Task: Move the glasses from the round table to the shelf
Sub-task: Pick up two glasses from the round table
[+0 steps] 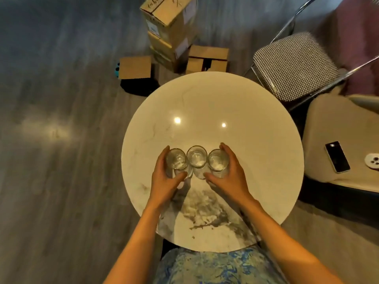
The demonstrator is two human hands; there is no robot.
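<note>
Three glasses (196,160), row touching, surface (256,160) centre. Rigid, slick, breakable. Left hand (166,181) at nine o'clock, right hand (229,177) at three; fingers (226,150) curled round outer walls, squeezing the row inward.

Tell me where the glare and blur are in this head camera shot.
Head view: two bright lamp reflections on the round table beyond the glasses; a glare patch on the floor at left; edges smeared and bent by the wide lens.

— Can you read anything from up here?
— Not really. The top cardboard box (170,15) carries dark handwriting and a small pale label, but I can't make out one word or number.
</note>
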